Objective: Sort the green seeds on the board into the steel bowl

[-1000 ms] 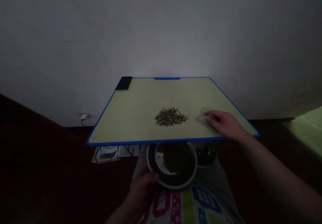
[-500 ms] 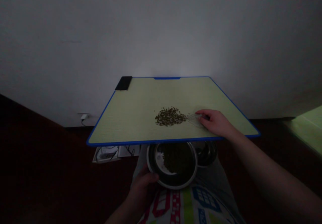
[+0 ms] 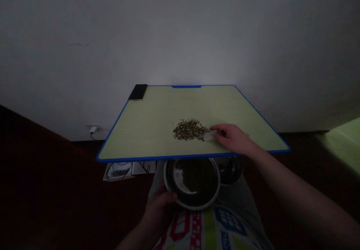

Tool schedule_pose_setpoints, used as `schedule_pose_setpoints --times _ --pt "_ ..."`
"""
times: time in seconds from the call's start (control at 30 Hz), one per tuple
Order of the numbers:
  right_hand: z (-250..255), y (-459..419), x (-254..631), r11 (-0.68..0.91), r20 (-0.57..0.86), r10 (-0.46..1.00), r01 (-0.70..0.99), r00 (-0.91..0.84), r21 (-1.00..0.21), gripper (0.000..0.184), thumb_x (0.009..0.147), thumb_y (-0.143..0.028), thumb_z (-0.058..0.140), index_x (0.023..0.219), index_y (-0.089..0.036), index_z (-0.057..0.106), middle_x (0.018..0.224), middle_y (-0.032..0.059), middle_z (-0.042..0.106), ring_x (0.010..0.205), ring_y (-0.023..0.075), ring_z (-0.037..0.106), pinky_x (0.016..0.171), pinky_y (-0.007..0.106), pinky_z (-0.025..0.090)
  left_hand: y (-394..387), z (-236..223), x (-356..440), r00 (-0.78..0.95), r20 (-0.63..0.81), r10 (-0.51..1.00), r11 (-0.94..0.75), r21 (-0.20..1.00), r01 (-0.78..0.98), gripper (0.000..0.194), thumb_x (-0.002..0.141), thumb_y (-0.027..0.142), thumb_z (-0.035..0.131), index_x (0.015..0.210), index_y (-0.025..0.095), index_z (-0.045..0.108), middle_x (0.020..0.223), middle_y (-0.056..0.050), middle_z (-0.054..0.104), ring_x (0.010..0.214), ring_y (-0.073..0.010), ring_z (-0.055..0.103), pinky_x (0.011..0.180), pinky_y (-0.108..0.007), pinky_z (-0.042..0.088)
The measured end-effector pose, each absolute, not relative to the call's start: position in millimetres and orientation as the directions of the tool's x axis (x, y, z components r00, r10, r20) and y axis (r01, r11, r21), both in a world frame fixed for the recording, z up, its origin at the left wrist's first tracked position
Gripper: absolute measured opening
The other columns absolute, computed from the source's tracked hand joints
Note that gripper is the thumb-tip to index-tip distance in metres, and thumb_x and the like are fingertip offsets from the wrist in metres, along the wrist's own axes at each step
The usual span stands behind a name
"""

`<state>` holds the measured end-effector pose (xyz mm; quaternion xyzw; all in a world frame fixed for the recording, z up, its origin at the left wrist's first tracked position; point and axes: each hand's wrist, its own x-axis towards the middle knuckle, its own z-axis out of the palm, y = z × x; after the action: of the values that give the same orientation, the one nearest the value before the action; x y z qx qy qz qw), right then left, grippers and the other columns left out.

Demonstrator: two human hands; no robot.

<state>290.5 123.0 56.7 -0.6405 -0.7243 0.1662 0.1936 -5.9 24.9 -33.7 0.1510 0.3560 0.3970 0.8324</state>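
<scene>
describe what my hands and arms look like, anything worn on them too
Your left hand and right hand are both ungloved. The right forearm is bare as far as it shows, with no sleeve, watch or bracelet. The left forearm shows no sleeve either, though it is dim there. Neither carries visible markings; the light is too poor to rule out a ring.

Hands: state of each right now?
Left: closed on the rim of the metal bowl.
Right: fingers pinching a clear piece at the edge of the seed pile.
</scene>
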Motion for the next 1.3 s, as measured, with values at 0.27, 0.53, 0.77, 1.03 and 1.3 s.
schedule_pose_setpoints --times 0.27,0.53,0.77,1.03,1.3 --pt "59 125 278 0.156 0.034 0.987 0.86 -0.159 -0.485 0.037 0.089 -0.023 0.056 0.119 -0.017 0.077 0.091 0.0081 0.079 0.073 0.0196 0.066 0.068 0.03 0.046 25 -29 -6 0.421 -0.478 0.771 0.635 0.536 -0.555 0.081 0.058 0.011 0.074 0.138 0.021 0.063 0.098 -0.009 0.084 0.106 -0.036 0.076 0.094 -0.045 0.059" --pt "64 125 269 0.172 0.003 0.981 0.856 -0.195 -0.488 0.038 0.089 -0.022 0.057 0.121 -0.016 0.077 0.091 0.009 0.078 0.074 0.0197 0.066 0.07 0.031 0.047 25 -32 -8 0.439 -0.449 0.779 0.627 0.562 -0.539 0.074 0.062 0.01 0.073 0.136 0.021 0.065 0.1 -0.009 0.084 0.107 -0.035 0.076 0.094 -0.043 0.059" --pt "60 121 281 0.187 0.047 0.981 0.847 -0.189 -0.497 0.038 0.09 -0.025 0.055 0.12 -0.018 0.077 0.099 0.0089 0.079 0.078 0.0202 0.068 0.073 0.031 0.05 25 -36 -9 0.447 -0.453 0.772 0.636 0.543 -0.548 0.078 0.06 0.011 0.074 0.136 0.021 0.064 0.103 -0.009 0.084 0.105 -0.0352 0.076 0.095 -0.045 0.059" --pt "56 110 301 0.162 0.043 0.986 0.855 -0.162 -0.493 0.041 0.091 -0.031 0.053 0.121 -0.015 0.075 0.102 0.0111 0.079 0.084 0.0239 0.071 0.075 0.034 0.053 26 -27 -3 0.385 -0.507 0.772 0.63 0.527 -0.57 0.08 0.052 0.011 0.075 0.131 0.022 0.068 0.099 -0.008 0.085 0.102 -0.0354 0.077 0.093 -0.044 0.06" --pt "58 119 298 0.194 0.032 0.978 0.838 -0.207 -0.51 0.037 0.089 -0.029 0.055 0.118 -0.019 0.078 0.09 0.0074 0.079 0.076 0.0222 0.069 0.07 0.032 0.053 26 -31 -5 0.409 -0.478 0.777 0.627 0.545 -0.556 0.078 0.055 0.012 0.075 0.132 0.021 0.067 0.098 -0.009 0.085 0.104 -0.036 0.076 0.093 -0.045 0.059"
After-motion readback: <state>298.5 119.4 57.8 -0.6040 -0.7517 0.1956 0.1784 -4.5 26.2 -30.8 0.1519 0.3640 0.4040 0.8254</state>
